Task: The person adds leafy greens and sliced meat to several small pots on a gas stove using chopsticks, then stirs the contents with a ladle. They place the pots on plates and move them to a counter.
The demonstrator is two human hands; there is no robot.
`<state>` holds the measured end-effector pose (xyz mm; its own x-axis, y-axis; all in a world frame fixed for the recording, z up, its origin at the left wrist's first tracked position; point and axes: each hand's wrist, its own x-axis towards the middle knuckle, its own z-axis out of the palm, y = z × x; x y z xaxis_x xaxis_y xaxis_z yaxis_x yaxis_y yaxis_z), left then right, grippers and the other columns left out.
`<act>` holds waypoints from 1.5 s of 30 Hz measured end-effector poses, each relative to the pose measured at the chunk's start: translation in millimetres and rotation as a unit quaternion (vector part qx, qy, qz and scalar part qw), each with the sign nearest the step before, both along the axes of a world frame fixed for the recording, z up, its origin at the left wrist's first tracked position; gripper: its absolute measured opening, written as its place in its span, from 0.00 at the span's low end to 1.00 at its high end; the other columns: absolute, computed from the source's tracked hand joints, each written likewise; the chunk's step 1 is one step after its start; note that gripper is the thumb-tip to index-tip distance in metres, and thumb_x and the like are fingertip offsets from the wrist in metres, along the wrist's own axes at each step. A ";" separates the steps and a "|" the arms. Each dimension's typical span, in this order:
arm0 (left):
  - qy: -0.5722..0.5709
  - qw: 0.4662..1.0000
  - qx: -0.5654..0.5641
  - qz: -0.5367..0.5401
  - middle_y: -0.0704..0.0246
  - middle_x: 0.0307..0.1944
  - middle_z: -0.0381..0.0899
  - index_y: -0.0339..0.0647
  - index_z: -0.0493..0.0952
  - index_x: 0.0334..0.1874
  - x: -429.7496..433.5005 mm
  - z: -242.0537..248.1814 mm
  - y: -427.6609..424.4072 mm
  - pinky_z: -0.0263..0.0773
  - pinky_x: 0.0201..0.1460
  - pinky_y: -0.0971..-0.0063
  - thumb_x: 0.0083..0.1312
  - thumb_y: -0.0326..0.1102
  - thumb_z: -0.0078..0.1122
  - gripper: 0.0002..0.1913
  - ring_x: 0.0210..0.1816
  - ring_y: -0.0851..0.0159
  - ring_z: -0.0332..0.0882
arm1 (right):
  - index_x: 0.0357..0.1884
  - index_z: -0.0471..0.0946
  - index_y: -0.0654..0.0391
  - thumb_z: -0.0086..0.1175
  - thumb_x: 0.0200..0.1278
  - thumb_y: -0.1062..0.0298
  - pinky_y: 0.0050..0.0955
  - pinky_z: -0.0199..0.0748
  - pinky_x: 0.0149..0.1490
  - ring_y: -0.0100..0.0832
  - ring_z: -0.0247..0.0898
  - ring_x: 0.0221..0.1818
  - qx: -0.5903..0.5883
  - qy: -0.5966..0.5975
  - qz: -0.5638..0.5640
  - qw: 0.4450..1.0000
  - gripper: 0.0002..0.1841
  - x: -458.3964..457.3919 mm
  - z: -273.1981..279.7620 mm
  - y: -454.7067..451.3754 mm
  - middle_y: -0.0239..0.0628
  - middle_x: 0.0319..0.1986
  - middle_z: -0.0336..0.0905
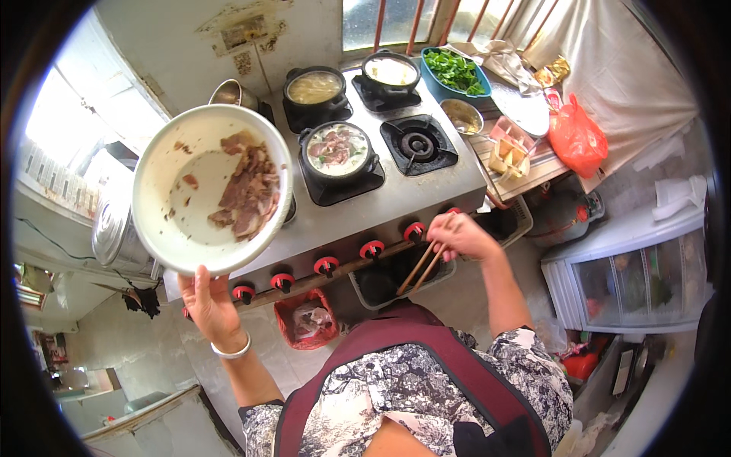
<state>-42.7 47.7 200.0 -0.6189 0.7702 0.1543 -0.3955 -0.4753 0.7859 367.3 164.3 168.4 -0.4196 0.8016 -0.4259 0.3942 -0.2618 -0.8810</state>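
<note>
My left hand [210, 308] grips the near rim of a large white bowl [191, 254], thumb on its outside and the bowl tilted. Sliced meat [248, 194] lies along the bowl's right side, with small scraps across the bottom. My right hand [460, 235] holds a pair of wooden chopsticks [424, 268] over the stove's front edge, tips pointing down and left. On the steel gas stove [342, 214], a black pot [337, 151] holds pale broth topped with meat slices and bits of green. Behind it are a black pot of noodle-like food [314, 87] and another with white contents [390, 71].
An uncovered burner [418, 145] is at the stove's right. Beyond it are a blue basin of leafy greens [455, 73], a metal bowl [461, 116] and a red plastic bag [578, 137]. A gas cylinder [557, 214] stands below. A red-lined bin [306, 320] sits on the floor.
</note>
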 end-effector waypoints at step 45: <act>0.076 0.988 -0.018 0.135 0.66 0.45 0.75 0.39 0.68 0.50 108.9 10.2 152.7 0.75 0.49 0.64 0.64 0.27 0.53 0.12 0.47 0.65 0.75 | 0.37 0.71 0.67 0.41 0.70 0.63 0.23 0.78 0.29 0.31 0.78 0.24 0.437 0.226 -0.363 0.791 0.15 213.7 -1.6 439.2 0.42 0.27 0.77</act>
